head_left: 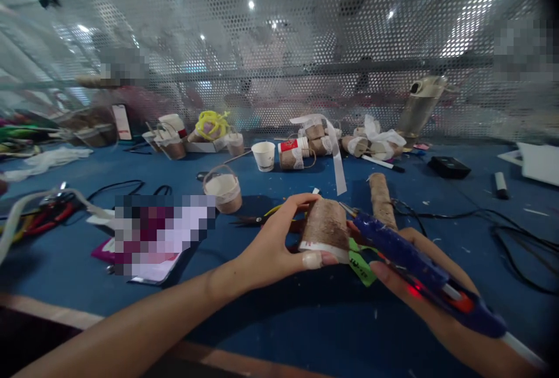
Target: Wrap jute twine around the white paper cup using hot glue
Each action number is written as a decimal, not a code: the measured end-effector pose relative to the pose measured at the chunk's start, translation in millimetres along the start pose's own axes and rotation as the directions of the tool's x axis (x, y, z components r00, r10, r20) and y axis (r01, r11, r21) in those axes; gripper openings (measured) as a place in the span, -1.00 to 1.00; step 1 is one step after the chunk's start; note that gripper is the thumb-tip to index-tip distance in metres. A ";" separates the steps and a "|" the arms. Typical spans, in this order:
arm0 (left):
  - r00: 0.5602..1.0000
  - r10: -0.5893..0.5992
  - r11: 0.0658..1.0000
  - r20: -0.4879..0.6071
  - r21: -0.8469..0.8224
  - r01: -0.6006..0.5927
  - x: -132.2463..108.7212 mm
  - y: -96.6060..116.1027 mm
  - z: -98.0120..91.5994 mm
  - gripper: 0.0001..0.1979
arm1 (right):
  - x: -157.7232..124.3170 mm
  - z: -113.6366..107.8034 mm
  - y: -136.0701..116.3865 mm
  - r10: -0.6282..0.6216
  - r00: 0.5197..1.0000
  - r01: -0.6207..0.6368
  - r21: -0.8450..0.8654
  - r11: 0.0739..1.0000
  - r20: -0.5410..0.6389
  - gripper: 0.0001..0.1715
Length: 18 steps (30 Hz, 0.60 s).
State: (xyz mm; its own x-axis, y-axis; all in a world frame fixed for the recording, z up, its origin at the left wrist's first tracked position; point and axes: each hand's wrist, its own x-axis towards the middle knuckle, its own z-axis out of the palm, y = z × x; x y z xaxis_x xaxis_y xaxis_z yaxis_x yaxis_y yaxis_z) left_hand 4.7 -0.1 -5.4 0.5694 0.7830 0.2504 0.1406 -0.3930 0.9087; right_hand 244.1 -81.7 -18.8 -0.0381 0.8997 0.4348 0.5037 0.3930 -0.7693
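Note:
My left hand grips a paper cup wrapped in brown twine, thumb under its white rim and fingers over the top. My right hand holds a blue glue gun with its metal nozzle touching the cup's right side. A small green paper piece sticks out below the cup. A spool of brown twine lies just behind the gun, and yellow-handled scissors lie behind my left hand.
Blue table with a perforated metal screen at the back. Several wrapped cups, a white cup, white ribbon, black cables on the right, red-handled pliers on the left, a marker.

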 end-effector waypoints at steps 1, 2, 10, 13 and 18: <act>1.000 0.002 1.000 0.013 0.019 -0.002 0.5 -0.6 -0.2 -0.17 | 0.0 -0.1 2.6 0.013 1.000 -0.013 0.004 1.000 0.013 -0.79; 1.000 0.008 0.999 0.026 0.043 -0.009 1.0 -1.4 -0.5 -0.16 | -0.1 -0.4 5.5 0.034 0.999 -0.035 0.010 0.999 0.022 -0.77; 0.996 0.088 0.993 0.023 0.082 -0.090 2.9 -3.6 -3.8 -0.22 | 0.1 -5.6 17.0 0.089 0.993 -0.091 0.015 0.996 0.077 -0.62; 0.993 0.113 0.993 -0.035 0.033 -0.112 1.3 -2.5 -4.6 -0.23 | 0.4 -2.0 18.1 0.177 0.984 -0.177 0.048 0.983 0.019 -0.62; 0.981 0.172 0.977 -0.089 -0.112 -0.182 -2.8 -5.5 -5.2 -0.27 | 2.9 3.1 27.9 0.296 0.955 -0.292 0.210 0.933 0.013 -0.53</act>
State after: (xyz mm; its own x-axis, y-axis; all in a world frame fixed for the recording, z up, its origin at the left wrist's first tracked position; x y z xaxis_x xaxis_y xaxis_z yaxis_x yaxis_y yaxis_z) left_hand -1.9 2.4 -9.4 0.5105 0.7434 0.4323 -0.0569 -0.4724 0.8795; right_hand 255.4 -67.5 -40.5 0.1019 0.9782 0.1812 0.3001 0.1435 -0.9431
